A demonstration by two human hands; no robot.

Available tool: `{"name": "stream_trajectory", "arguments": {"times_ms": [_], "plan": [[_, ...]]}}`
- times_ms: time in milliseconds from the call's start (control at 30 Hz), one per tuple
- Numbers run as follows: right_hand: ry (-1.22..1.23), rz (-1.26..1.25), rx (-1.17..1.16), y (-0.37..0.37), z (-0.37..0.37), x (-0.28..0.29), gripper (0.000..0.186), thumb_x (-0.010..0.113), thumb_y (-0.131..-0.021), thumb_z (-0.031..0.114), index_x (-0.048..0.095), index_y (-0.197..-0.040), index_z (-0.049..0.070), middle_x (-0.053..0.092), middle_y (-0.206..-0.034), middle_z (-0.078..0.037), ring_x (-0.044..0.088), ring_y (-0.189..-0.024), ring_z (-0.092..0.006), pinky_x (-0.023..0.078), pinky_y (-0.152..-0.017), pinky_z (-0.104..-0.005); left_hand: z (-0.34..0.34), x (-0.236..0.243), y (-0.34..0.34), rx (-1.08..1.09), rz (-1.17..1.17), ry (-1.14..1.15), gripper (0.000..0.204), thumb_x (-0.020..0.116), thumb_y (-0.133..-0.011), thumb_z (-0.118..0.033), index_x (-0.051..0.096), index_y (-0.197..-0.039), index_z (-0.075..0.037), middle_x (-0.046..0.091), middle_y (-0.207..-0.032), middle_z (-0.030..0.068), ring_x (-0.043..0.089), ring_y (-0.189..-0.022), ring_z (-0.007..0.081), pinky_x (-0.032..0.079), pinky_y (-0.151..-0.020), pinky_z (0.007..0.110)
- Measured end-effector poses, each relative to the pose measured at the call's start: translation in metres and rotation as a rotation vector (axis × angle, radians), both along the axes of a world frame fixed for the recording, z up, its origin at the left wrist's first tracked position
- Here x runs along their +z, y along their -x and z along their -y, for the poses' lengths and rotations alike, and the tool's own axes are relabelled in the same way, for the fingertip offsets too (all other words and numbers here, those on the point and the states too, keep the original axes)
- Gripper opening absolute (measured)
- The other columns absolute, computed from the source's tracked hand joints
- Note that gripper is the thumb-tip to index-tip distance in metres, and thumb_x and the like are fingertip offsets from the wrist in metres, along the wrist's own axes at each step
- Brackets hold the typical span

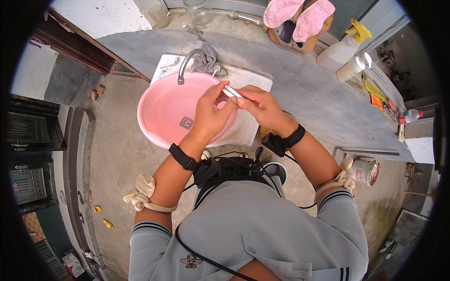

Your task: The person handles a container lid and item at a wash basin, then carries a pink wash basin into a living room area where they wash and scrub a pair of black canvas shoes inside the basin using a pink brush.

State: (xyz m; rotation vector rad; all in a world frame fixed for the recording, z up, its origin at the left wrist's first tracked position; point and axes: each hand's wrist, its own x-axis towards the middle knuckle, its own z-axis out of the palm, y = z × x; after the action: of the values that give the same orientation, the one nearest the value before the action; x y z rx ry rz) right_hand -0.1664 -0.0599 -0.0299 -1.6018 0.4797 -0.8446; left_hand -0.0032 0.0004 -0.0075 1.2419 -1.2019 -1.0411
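Note:
Above the right rim of a pink plastic basin (146, 119), both my hands pinch a small, slim white object (232, 92) whose kind I cannot make out. My left hand (211, 112) grips its left end between thumb and fingers. From the other side, the thumb and fingertips of my right hand (268, 108) close on it. The basin sits on a white sink (241, 129) under a curved metal tap (183, 68), and a dark square mark shows on its bottom. A grey cloth (211, 58) hangs by the tap's base.
Along the ledge stand a spray bottle with a yellow head (340, 49), a pump bottle (351, 69), a glass jar (199, 11) and pink insoles on shoes (304, 21). A plastic bottle with a red cap (408, 116) lies farther right. A bucket (365, 170) is on the floor.

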Motion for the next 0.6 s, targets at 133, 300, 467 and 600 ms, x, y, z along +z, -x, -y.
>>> {"name": "stream_trajectory", "arguments": {"times_ms": [133, 300, 467, 600], "plan": [[0.087, -0.062, 0.004, 0.0, 0.0, 0.009, 0.03, 0.053, -0.091, 0.015, 0.058, -0.117, 0.0, 0.055, -0.088, -0.008, 0.056, -0.08, -0.0152, 0.045, -0.073, -0.0281, -0.001, 0.004, -0.002, 0.013, 0.035, 0.001, 0.043, 0.063, -0.081, -0.004, 0.05, -0.119, 0.009, 0.057, -0.106, 0.0133, 0.06, -0.092, 0.0163, 0.049, -0.082, 0.028], [0.3, -0.148, 0.005, -0.001, 0.003, 0.014, 0.032, 0.048, -0.093, 0.017, 0.055, -0.12, 0.0, 0.055, -0.083, -0.011, 0.057, -0.076, -0.0194, 0.045, -0.071, -0.0303, 0.003, 0.003, -0.007, -0.006, 0.016, 0.041, 0.042, 0.064, -0.08, -0.004, 0.051, -0.118, 0.01, 0.058, -0.102, 0.0131, 0.06, -0.09, 0.0164, 0.048, -0.083, 0.028], [0.26, -0.137, -0.061, -0.003, -0.001, 0.013, 0.032, 0.046, -0.093, 0.017, 0.055, -0.119, 0.0, 0.055, -0.082, -0.012, 0.057, -0.078, -0.0219, 0.044, -0.072, -0.032, 0.004, 0.002, -0.005, 0.014, 0.015, 0.029, 0.044, 0.065, -0.079, -0.005, 0.051, -0.119, 0.009, 0.059, -0.103, 0.0126, 0.06, -0.09, 0.016, 0.048, -0.083, 0.028], [0.285, -0.13, -0.024, -0.001, 0.002, 0.019, 0.034, 0.045, -0.094, 0.018, 0.053, -0.121, -0.001, 0.056, -0.084, -0.013, 0.057, -0.08, -0.0232, 0.044, -0.074, -0.0338, 0.007, 0.003, -0.007, -0.002, -0.071, 0.031, 0.045, 0.065, -0.079, -0.005, 0.052, -0.119, 0.009, 0.059, -0.103, 0.0122, 0.059, -0.09, 0.0157, 0.048, -0.083, 0.028]]}}
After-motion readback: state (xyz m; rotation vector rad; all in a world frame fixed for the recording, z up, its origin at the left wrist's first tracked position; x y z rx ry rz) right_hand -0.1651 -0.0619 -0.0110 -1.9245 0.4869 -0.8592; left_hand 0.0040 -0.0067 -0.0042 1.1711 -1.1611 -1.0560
